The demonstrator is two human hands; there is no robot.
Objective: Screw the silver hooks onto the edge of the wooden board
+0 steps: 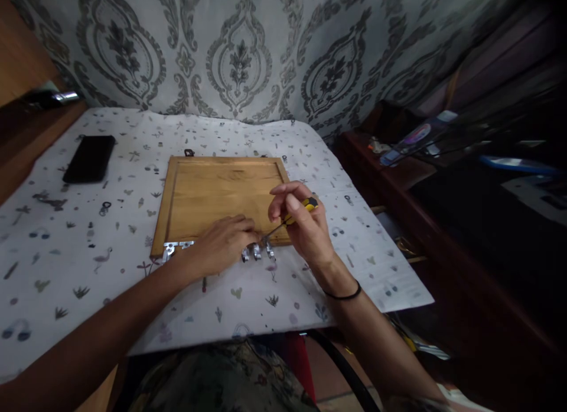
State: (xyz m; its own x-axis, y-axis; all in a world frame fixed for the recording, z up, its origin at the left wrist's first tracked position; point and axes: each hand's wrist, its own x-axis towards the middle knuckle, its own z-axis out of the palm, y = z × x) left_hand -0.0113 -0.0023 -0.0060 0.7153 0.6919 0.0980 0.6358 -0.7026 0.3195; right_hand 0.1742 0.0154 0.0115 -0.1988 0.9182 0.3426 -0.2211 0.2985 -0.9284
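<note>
At the far left of the table, on a white patterned cloth, a black phone lies flat, apart from the work. Next to the right is a wooden panel with a raised border, flat on the cloth before the person. At its near left corner sits a bright metal hinge, partly overhanging the near edge.

The left hand lies palm down across the panel's near edge, fingers close together and slightly bent, the tips near the tool's tip (whether they pinch anything beneath cannot be told). Just right of it, further shiny metal fittings project from the same edge.

A yellow-and-black screwdriver slants down and left, its tip at or near the rightmost fittings; contact is not clear. Its handle is enclosed by the curled fingers and thumb of the right hand, which wears a black band at the wrist. Beyond, on dark furniture, lies a bottle.
</note>
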